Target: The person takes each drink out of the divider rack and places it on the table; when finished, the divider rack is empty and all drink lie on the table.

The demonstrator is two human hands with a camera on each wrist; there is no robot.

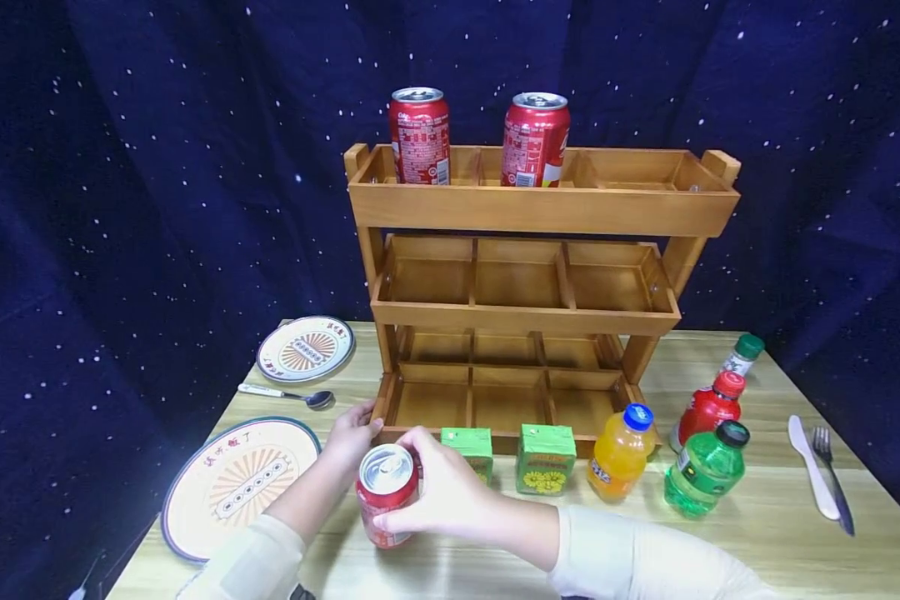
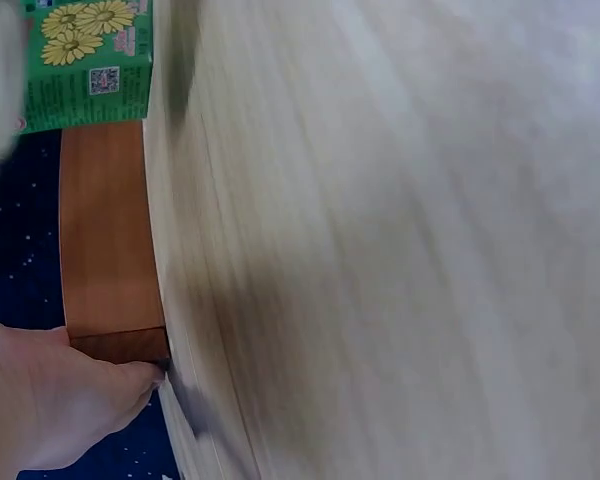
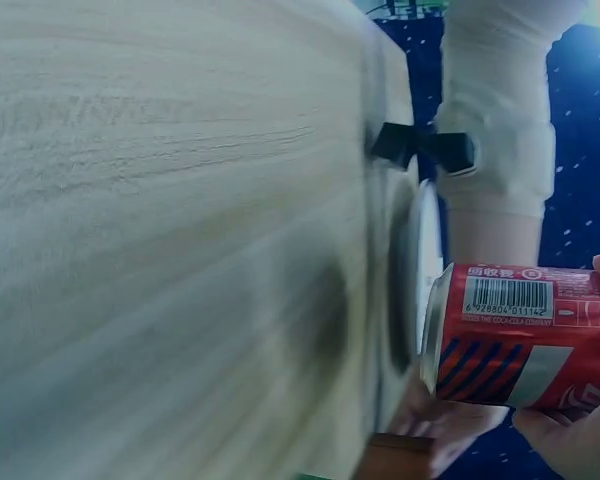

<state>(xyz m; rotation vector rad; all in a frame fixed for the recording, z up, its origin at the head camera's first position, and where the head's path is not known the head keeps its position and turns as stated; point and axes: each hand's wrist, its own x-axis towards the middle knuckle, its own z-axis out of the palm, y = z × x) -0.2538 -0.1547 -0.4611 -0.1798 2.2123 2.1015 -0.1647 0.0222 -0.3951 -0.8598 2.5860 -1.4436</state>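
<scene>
Gripping red can in right hand. Reads "THE COCA-COLA COMPANY" by barcode 6 928804 011142. Points lid up, with long axis near vertical, above table, before left end of rack. Sits between curled thumb and fingers, leaving lid and base clear. Gripping rack corner with left hand.

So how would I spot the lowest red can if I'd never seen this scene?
Find the wooden rack. In front of its lower left corner, left of the green cartons, is a red can. The person's right hand holds it, while the other two cans stand in the top tier.
</scene>
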